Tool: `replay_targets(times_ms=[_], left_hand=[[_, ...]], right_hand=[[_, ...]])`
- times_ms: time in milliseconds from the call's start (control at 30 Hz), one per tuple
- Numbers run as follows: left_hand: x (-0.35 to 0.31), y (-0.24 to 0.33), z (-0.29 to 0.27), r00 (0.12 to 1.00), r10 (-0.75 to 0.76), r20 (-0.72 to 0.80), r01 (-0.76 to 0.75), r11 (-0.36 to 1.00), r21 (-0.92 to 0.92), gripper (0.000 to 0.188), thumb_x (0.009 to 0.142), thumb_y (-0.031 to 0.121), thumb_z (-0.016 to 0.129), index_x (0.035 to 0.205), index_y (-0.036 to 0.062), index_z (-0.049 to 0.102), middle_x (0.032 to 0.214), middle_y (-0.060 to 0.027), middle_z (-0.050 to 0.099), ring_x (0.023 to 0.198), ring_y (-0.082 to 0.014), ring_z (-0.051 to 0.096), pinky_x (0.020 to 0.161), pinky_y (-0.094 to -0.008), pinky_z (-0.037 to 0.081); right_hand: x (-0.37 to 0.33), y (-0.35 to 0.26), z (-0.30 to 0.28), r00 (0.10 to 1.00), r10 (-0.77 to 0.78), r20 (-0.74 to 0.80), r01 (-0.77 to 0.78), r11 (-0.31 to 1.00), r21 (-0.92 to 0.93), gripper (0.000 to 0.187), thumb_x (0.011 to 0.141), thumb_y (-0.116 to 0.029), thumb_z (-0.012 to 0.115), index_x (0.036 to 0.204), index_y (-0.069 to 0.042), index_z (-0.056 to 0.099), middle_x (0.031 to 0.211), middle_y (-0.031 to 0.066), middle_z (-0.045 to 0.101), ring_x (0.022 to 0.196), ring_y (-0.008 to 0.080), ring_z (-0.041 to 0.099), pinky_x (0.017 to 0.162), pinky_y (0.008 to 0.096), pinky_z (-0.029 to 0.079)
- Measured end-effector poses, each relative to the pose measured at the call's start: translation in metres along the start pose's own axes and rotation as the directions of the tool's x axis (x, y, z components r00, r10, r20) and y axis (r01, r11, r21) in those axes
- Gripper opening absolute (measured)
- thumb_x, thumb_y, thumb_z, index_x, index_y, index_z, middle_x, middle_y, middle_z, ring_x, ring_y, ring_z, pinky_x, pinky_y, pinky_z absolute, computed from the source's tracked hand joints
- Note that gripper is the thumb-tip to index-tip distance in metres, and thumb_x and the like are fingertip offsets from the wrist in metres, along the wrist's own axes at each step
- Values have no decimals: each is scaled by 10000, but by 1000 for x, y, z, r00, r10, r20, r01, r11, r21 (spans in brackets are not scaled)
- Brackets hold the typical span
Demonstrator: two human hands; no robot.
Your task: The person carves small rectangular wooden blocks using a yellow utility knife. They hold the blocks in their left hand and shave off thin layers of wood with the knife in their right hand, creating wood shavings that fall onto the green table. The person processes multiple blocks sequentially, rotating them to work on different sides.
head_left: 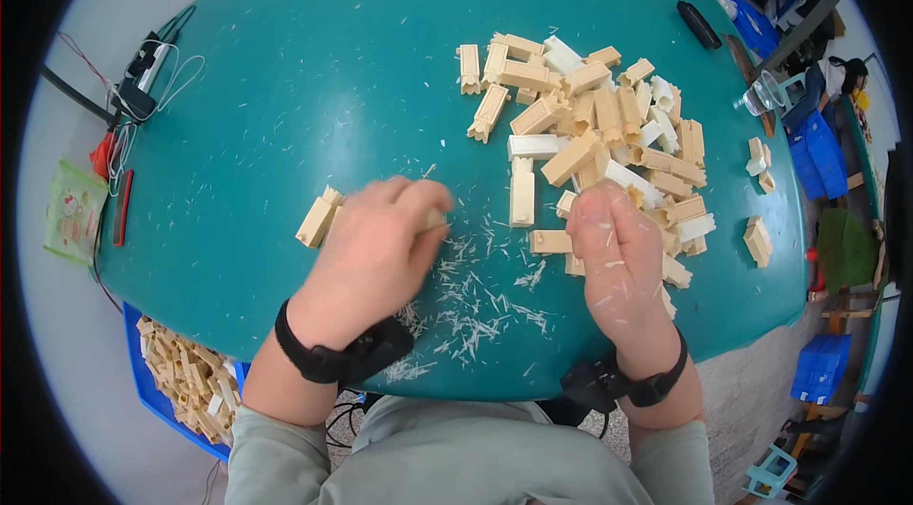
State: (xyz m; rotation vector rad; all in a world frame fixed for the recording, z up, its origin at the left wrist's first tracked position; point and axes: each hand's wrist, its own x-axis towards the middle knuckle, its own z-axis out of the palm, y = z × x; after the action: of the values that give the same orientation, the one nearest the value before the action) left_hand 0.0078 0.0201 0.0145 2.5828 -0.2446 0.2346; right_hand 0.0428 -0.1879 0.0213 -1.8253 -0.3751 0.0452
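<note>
My left hand, slightly blurred, curls its fingers round a beige hollow plastic block, mostly hidden by them. Just left of that hand, another beige block lies on the green table. My right hand is closed in a fist, thumb uppermost, at the near edge of a large heap of beige and white blocks. A thin, pale tip pokes out above its thumb; what it belongs to is hidden. Pale shavings cling to the right hand's skin.
Thin white shavings litter the table between my hands. Below the left edge stands a blue crate full of blocks. A power strip with cables and a red-and-black strip lie left. A clear cup and loose blocks are right.
</note>
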Motion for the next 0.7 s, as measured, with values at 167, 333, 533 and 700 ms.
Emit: replay_targets(times_ms=[167,333,533,700], left_hand=[[3,-1,3,985,105,-138,-52,938,344,236,655,27,678,863,83,580,926,-92,558,864,-288,518,754,-380,418],[16,22,33,937,349,-17,-346,933,96,327,716,54,661,1032,94,585,974,-106,539,840,-307,513,744,-385,444],[22,2,45,979,190,-70,-196,977,-86,258,740,151,672,942,46,550,827,-114,537,788,-299,505,742,-397,439],[16,-1,28,985,-165,49,155,722,-674,173,816,5,607,956,35,510,899,-59,583,814,-94,583,658,-228,470]], right_hand=[[2,0,-4,997,-60,-58,60,998,-2,270,927,-182,487,723,-6,468,580,32,421,558,88,356,501,258,340],[0,-5,-4,996,-46,-81,50,998,49,251,930,-184,484,764,3,496,594,30,425,562,80,357,504,251,342],[0,-1,-5,995,-68,-70,75,993,92,249,931,-193,487,777,2,509,597,26,425,563,73,357,506,245,344],[0,0,-6,995,-100,-4,100,993,61,260,920,-222,510,783,-2,510,607,33,454,557,79,374,503,244,348]])
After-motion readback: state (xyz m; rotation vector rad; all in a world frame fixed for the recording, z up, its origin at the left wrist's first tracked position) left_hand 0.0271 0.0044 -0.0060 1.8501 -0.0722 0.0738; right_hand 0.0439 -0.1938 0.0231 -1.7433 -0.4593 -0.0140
